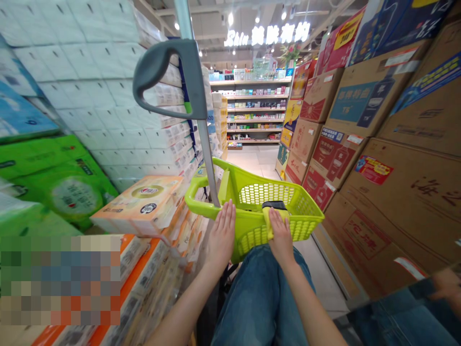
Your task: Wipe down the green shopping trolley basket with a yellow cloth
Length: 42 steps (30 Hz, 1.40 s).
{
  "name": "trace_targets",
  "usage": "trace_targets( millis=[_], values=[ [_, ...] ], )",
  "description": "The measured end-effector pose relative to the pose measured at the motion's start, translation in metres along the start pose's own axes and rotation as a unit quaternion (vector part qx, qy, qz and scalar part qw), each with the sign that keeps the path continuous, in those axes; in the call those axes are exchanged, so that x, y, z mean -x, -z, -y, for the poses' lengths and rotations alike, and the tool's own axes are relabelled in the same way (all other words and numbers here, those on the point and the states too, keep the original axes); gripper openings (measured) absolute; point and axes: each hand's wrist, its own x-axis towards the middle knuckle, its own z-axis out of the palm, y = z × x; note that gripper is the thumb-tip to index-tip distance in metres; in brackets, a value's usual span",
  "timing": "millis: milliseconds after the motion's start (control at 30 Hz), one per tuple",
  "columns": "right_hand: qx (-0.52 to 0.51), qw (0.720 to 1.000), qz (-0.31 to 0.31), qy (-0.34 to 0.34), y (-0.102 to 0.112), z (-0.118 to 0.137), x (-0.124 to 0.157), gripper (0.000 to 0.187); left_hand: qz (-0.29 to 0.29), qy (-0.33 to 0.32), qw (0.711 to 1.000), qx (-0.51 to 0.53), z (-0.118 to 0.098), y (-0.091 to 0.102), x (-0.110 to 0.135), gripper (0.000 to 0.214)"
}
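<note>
A lime-green shopping basket [248, 218] with perforated sides and a tall grey pull handle [199, 79] stands in front of my knees. My left hand [223, 230] lies flat against its near side, just right of the pole's foot, fingers stretched out together. With my right hand [281, 235] I press a yellow cloth [267, 216] against the near rim, the fingers closed over it. A dark strip or folded item shows just beyond that cloth, inside the rim; its kind is unclear. Most of the basket's floor is hidden by the near wall.
White tissue packs [90, 62] are stacked high at left, with an orange-and-white carton [144, 197] low beside the basket. Cardboard boxes [406, 178] line the right side. An aisle leads to product shelves [252, 108]. Another person's denim clothing [406, 312] shows at lower right.
</note>
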Motion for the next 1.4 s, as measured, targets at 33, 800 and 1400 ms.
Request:
trace_targets(
  millis=[33, 800, 1400],
  values=[
    [0.014, 1.0, -0.009, -0.019, 0.001, -0.009, 0.002, 0.091, -0.001, 0.003, 1.0, 0.003, 0.0, -0.001, 0.0, 0.076],
    [-0.021, 0.995, -0.042, -0.084, -0.003, -0.007, 0.004, 0.086, 0.007, 0.032, 0.998, 0.048, -0.007, 0.001, 0.001, 0.078],
    [-0.116, 0.993, -0.004, -0.035, -0.006, 0.001, 0.001, 0.088, 0.023, 0.014, 1.0, 0.015, -0.003, 0.001, 0.007, 0.077]
  ],
)
